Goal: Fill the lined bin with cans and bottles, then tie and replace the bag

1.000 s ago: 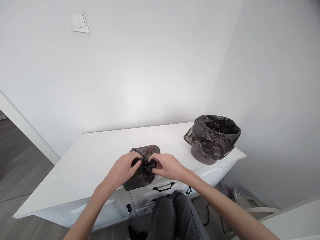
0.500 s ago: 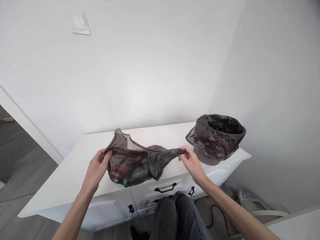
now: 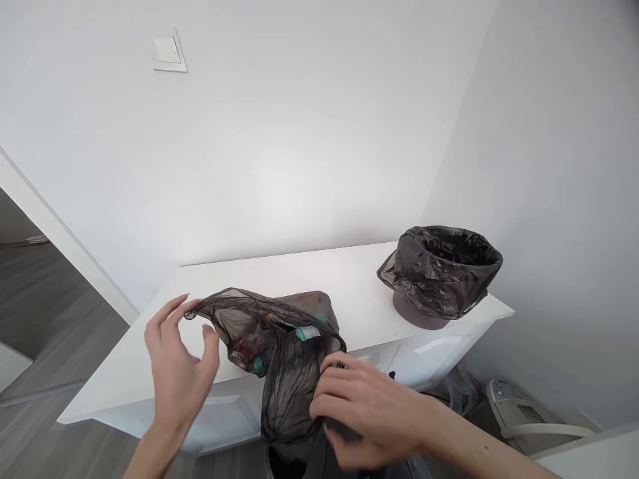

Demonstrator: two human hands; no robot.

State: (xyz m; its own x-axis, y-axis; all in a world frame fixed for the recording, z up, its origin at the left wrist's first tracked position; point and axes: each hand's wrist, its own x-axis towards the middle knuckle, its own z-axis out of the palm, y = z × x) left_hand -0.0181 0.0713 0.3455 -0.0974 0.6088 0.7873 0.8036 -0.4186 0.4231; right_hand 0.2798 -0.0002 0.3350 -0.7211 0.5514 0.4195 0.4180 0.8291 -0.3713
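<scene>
A thin dark see-through garbage bag (image 3: 294, 372) lies slumped on the white cabinet top (image 3: 239, 269), its near part hanging over the front edge. Through the film, crumpled rubbish with red, green and white bits shows. My left hand (image 3: 180, 366) is at the bag's left corner, thumb and fingers spread wide, the fingertips by the film's edge. At the bag's right side, my right hand (image 3: 364, 406) has its fingers curled on the film. Off to the right stands a bin (image 3: 422, 316) lined with another dark bag (image 3: 439, 279), whose mouth gapes upward.
A white wall (image 3: 299, 133) rises behind the cabinet, with a light switch (image 3: 170, 53) at upper left. A pale appliance with a handle (image 3: 519, 406) sits low on the right. Below, grey floor (image 3: 60, 299) shows on the left.
My left hand has let go of the bag's left edge and spread its fingers. My right hand has moved down and toward me, drawing the bag's right part over the cabinet's front edge.
</scene>
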